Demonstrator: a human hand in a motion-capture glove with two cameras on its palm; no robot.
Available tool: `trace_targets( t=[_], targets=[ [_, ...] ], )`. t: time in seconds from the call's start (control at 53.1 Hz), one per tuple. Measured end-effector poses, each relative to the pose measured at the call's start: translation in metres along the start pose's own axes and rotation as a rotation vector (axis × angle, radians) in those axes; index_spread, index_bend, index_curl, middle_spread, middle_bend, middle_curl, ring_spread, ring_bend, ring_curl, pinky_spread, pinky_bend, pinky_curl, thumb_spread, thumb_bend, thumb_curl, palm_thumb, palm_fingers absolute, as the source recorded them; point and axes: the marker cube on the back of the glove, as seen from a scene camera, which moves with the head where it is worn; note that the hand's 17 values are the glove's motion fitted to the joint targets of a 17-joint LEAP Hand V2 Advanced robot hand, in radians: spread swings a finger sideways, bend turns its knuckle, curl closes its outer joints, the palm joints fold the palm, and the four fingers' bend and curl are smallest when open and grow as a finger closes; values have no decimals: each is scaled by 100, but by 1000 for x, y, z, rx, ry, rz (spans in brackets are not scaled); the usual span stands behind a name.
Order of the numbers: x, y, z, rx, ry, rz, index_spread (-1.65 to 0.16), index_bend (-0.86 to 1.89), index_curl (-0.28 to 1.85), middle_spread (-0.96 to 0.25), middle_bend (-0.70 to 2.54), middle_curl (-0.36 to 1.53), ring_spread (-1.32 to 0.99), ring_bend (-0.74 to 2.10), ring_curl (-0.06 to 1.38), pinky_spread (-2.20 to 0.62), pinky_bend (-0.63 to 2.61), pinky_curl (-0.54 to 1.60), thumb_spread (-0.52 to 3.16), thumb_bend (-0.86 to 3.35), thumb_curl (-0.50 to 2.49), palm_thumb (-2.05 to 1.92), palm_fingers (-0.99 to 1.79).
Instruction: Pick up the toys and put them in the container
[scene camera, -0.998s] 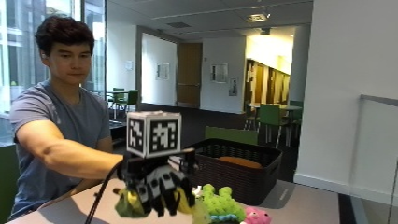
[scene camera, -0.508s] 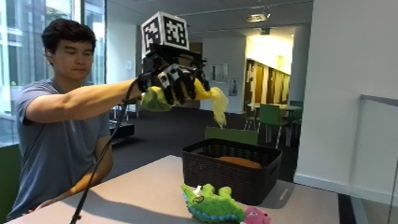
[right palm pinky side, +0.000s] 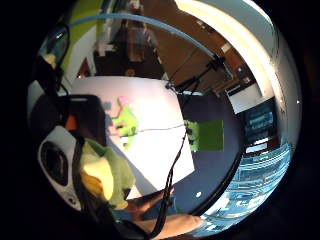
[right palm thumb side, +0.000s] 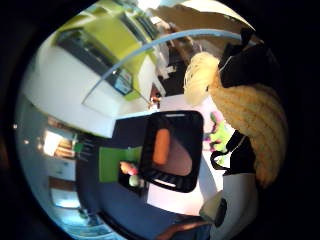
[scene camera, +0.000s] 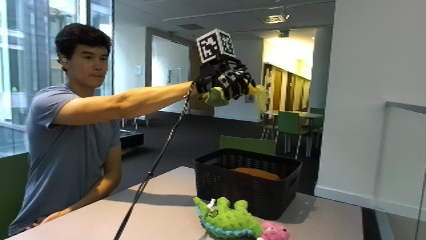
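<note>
Person seated at left of pale bench (scene camera: 133, 215), right arm stretched out high toward the right.

Black-gloved right hand (scene camera: 223, 80): raised well above bench, roughly over near-left edge of the container. Grip clamped, fingers curled round soft yellow-green plush toy (scene camera: 216, 96); yellow part showing past the fingers on the right side. Thumb-side palm view: knitted yellow plush close against the palm, container directly below.

Black woven plastic basket container (scene camera: 246, 182): standing on bench at far centre-right, open at top. One rounded orange item (scene camera: 256, 174) lying inside on the bottom.

Green spiky plush dinosaur toy (scene camera: 226, 220): lying on bench just in front of the container, near edge, touching or nearly touching its wall.

Small pink plush toy (scene camera: 274, 232): on bench, right of the green one, against it.

Stage, as judged: one toy aloft for dropping, two toys left on bench.

Risks, as judged: release from this height while not centred over the opening, so toy strikes the rim and bounces onto bench or floor; light plush drifting sideways in the fall; hanging cable brushing bench toys during lowering.
</note>
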Motion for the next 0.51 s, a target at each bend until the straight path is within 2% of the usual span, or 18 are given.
trace_targets(
  t=[0.169, 0.508],
  targets=[
    [-70, 19, 11, -7, -19, -72, -38, 13, 3, -51, 28, 74, -41, 117, 48, -47, 95, 39, 104, 27, 97, 71, 105],
    [-104, 30, 71, -94, -80, -89, -38, 9, -1, -50, 19, 79, -41, 115, 48, -47, 98, 41, 107, 25, 102, 69, 95]
  ],
)
